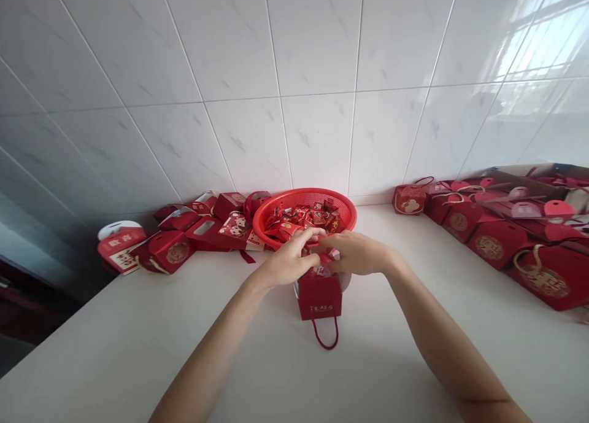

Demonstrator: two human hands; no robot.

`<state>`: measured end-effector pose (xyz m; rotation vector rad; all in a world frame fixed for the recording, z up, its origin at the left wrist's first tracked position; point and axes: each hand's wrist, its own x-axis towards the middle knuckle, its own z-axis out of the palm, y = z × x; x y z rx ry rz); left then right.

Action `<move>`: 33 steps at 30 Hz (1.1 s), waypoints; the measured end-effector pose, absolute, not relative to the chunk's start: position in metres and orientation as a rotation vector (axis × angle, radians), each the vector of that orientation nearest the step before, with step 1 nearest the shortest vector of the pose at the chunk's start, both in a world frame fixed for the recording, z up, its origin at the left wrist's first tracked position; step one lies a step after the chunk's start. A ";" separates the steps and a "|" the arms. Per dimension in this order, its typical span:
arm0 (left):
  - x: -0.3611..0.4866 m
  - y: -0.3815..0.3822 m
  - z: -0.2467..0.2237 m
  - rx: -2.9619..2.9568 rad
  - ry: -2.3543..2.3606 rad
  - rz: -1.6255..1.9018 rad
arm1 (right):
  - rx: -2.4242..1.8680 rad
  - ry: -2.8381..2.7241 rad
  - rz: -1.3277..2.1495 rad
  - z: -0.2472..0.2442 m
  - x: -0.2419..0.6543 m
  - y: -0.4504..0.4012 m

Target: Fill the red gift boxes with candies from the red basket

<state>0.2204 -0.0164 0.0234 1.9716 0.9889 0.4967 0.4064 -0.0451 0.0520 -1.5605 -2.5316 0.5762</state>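
A small red gift box (321, 297) with gold lettering stands on the white table, its top open and its dark red cord handle (326, 344) hanging down in front. Wrapped candies (324, 269) show at its mouth. My left hand (294, 260) reaches over the box's left side, thumb and forefinger apart, with nothing visible in its grasp. From the right, my right hand (359, 253) curls its fingers around wrapped candy at the box's mouth; its fingertips are partly hidden. Right behind both hands sits a red plastic basket (350, 217) holding many red-wrapped candies.
Several red gift boxes (170, 251) lie clustered at the left, against the tiled wall (317, 134). Rows of red boxes (492, 242) with cord handles fill the right side. The white table's edge (50, 343) runs along the left.
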 end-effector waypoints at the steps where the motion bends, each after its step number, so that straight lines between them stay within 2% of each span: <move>1: 0.219 -0.014 0.020 1.977 0.981 0.482 | -1.578 -2.535 0.562 0.051 0.406 -0.045; 6: 0.211 -0.008 0.013 2.057 0.882 0.461 | -1.665 -2.532 0.486 0.046 0.403 -0.040; 17: 0.210 -0.010 0.020 2.087 0.894 0.381 | -1.536 -2.523 0.591 0.045 0.407 -0.039; 26: 0.209 -0.014 0.024 2.144 0.901 0.307 | -1.548 -2.531 0.514 0.042 0.402 -0.038; 33: 0.202 -0.025 0.034 2.310 1.143 0.163 | -1.625 -2.584 0.471 0.043 0.405 -0.037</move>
